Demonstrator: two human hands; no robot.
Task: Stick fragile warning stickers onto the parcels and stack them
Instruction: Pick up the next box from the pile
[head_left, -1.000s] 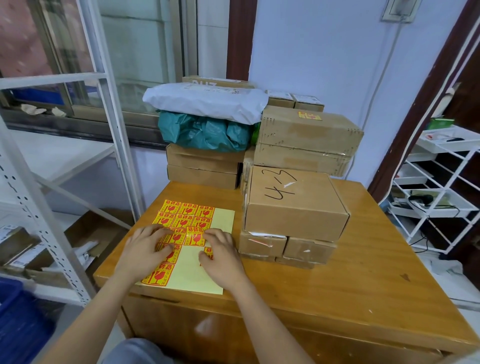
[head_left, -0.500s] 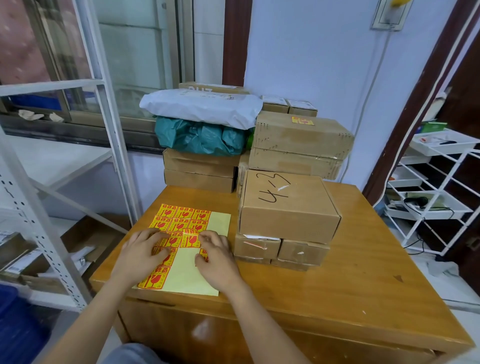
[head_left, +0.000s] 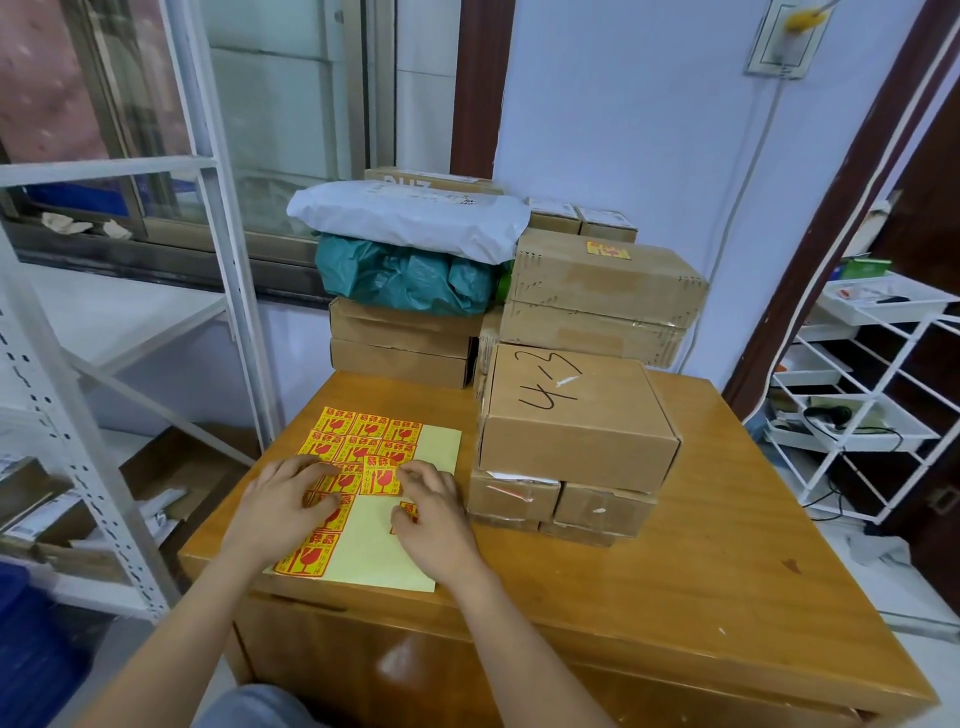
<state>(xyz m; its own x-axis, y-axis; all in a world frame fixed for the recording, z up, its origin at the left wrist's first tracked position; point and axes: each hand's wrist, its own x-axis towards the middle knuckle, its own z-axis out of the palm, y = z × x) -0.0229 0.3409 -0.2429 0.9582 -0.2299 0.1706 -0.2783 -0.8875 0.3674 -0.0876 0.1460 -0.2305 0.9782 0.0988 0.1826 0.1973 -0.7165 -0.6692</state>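
Note:
A yellow backing sheet (head_left: 410, 452) with several red-and-yellow fragile stickers (head_left: 358, 431) lies on the wooden table's near left part. My left hand (head_left: 280, 512) rests flat on the sheet and presses it down. My right hand (head_left: 434, 514) has its fingers curled at the right edge of one sticker (head_left: 380, 477), which sits askew and partly lifted from the sheet. To the right stands a brown parcel marked "43" (head_left: 576, 415) on top of smaller boxes (head_left: 514, 496). Behind it, a stacked parcel (head_left: 608, 280) carries a sticker on its top.
More brown boxes (head_left: 400, 343), a green bag (head_left: 405, 275) and a white mailer bag (head_left: 410, 218) are piled at the table's back. A white metal shelf frame (head_left: 218, 260) stands left, a white wire rack (head_left: 872, 395) right. Bare wooden tabletop (head_left: 701, 561) shows at the right front.
My right fingers have worked at the sticker's edge and it sits slightly more lifted. My left hand stays pressed on the sheet. The camera has tilted a little.

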